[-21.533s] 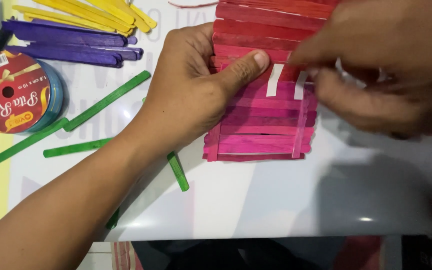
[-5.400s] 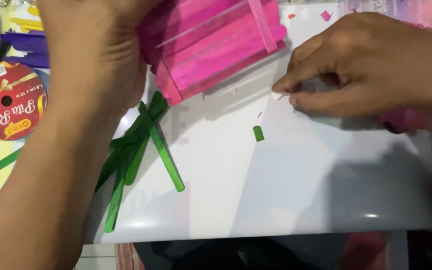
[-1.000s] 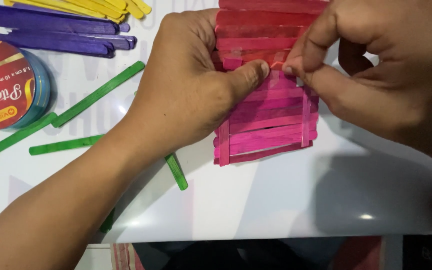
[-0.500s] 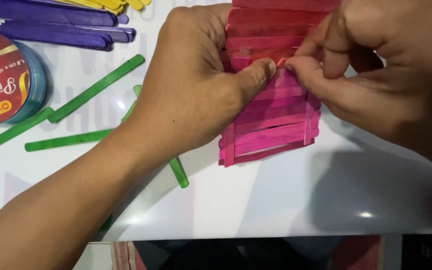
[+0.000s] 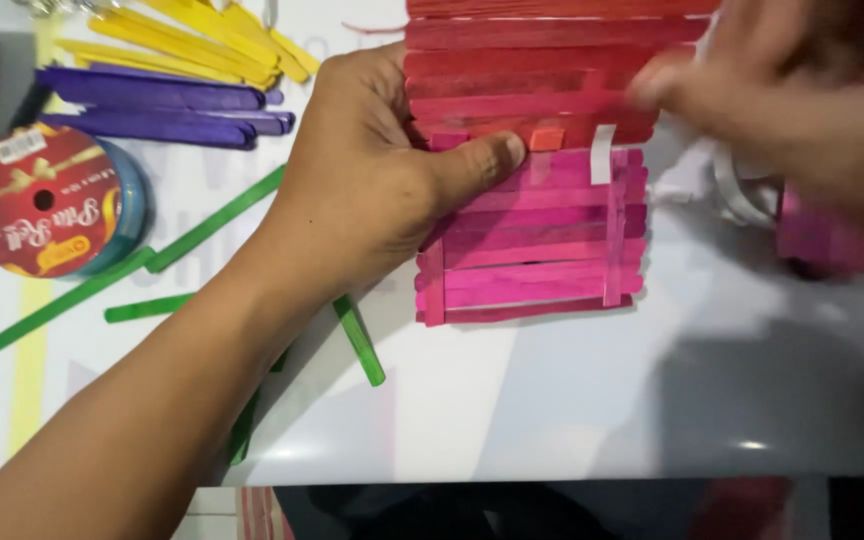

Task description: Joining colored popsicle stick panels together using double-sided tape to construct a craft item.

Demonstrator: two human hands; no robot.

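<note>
A flat panel of pink craft sticks lies against a panel of red craft sticks on a white sheet. My left hand presses down on the panels' left side, its thumb lying along the seam between red and pink. A white strip runs down the pink panel's right side. My right hand is blurred at the upper right, just off the panels' right edge, close to a roll of white tape. Whether it holds anything is unclear.
Green sticks lie loose left of and under my left arm. Purple sticks and yellow sticks are at the top left. A round ribbon spool sits at the left edge. More pink sticks lie at the right.
My right hand has lifted off the seam and moved right and up, away from my left thumb. The white strip on the pink panel is now uncovered. My left hand stays pressed down.
</note>
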